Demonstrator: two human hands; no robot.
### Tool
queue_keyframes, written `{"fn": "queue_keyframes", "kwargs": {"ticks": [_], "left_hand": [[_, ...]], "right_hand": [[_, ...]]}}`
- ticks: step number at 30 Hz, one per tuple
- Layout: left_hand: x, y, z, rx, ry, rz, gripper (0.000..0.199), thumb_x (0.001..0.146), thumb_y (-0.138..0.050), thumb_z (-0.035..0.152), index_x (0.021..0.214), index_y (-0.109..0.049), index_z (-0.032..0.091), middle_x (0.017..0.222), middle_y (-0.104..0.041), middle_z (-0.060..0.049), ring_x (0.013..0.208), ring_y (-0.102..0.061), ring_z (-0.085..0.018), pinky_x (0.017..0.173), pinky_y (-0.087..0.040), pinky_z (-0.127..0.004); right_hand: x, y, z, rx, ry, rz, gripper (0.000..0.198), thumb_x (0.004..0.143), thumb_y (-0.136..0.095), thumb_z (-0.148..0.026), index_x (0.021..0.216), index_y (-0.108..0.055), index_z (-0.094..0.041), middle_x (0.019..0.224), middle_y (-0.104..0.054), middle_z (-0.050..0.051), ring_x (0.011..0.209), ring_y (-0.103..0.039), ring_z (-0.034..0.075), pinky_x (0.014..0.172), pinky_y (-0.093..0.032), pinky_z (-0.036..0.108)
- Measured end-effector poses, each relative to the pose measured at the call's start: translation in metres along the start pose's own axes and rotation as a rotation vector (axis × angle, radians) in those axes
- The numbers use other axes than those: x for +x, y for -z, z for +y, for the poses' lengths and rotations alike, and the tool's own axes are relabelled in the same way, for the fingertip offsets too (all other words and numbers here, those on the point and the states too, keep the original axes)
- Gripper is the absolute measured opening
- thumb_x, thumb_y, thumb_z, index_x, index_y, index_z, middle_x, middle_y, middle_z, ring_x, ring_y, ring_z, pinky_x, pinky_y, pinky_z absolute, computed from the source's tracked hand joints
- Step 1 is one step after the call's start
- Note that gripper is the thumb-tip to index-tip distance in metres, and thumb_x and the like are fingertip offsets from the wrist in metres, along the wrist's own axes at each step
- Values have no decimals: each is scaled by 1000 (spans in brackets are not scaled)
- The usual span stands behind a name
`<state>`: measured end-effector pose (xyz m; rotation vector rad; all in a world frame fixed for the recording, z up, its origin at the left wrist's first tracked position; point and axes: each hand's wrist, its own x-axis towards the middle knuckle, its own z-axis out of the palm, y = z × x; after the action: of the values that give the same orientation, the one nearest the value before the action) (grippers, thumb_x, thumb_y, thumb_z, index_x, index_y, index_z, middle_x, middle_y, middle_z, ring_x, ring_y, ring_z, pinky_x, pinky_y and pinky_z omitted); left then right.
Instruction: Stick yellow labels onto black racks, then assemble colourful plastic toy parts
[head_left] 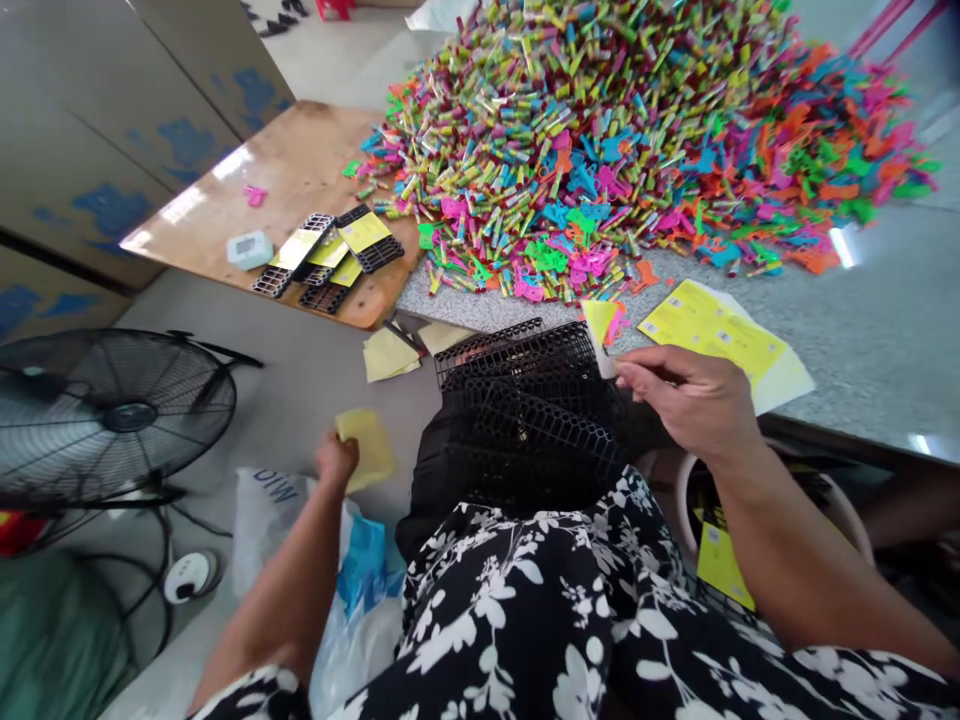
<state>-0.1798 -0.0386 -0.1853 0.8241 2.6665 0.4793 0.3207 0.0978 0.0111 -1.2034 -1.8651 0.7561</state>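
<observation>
My left hand (337, 458) is closed on a pale yellow paper sheet (369, 448), held out low to the left above a plastic bag. A small yellow-and-white sticker (600, 322) is pinched between the thumb and fingers of my right hand (686, 395), near the table's front edge. Black plastic grid racks (525, 385) lie stacked across my lap, between the two hands. Just beyond my right hand, sheets of yellow stickers (720, 335) rest on the grey tabletop (862, 350).
A large heap of small colourful plastic pieces (570, 150) covers the table. Labelled black racks (367, 240) and a white device (249, 250) sit on the wooden board (315, 150). A fan (127, 415) stands left; a bucket (686, 490) is under the table at right.
</observation>
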Motion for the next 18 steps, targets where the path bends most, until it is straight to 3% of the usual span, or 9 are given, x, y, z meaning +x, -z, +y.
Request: {"fn": "queue_keyframes", "kwargs": {"ticks": [4,7,8,10,13,15,18], "left_hand": [[-31,-44,14,-37,60,-55,71,75,-80,25,137,-57,0,132,-68,-34,130,-65,-46,105,-55,-56],[-49,-37,37,-144,-34,-50,60,98,-59,32,150,-48,5,153,-57,-30,141,-61,-34,115,-51,-47],[-57,-26,45,-203,-121,-56,55,104,-50,36,152,-46,11,154,-59,-24,138,-63,-28,115,-52,-43],[-80,3,60,-374,-549,-104,61,106,-53,45,159,-41,16,154,-59,-21,141,-61,-29,117,-51,-48],[-120,44,77,-167,-1188,-279,93,88,-82,56,164,-41,22,170,-42,-23,159,-39,-39,128,-37,-59],[-138,57,84,9,-1404,-361,96,84,-87,56,164,-46,23,175,-34,-23,164,-28,-43,131,-32,-63],[-141,57,90,114,-1518,-363,77,92,-81,50,160,-53,24,172,-41,-21,162,-33,-41,130,-34,-62]], "right_hand": [[-16,-3,-10,-161,223,-63,10,99,-75,-30,103,-83,-26,95,-83,4,81,-78,20,79,-62,32],[-27,-7,-14,-208,324,-100,11,100,-73,-25,108,-80,-26,102,-83,5,89,-79,22,85,-62,34],[-32,-9,-15,-216,329,-100,11,100,-73,-25,108,-80,-26,101,-83,5,88,-79,22,85,-62,35],[-43,-14,-14,-237,311,-85,9,101,-72,-26,106,-79,-26,98,-83,5,86,-78,22,82,-62,37],[-60,-23,-12,-246,290,-67,8,101,-71,-25,105,-78,-26,95,-82,6,84,-77,23,80,-62,38],[-70,-28,-12,-236,284,-73,9,102,-70,-22,106,-77,-25,96,-82,6,85,-77,22,81,-62,37],[-79,-30,-14,-238,259,-66,9,102,-69,-20,105,-76,-24,96,-81,5,83,-76,20,80,-61,35]]}}
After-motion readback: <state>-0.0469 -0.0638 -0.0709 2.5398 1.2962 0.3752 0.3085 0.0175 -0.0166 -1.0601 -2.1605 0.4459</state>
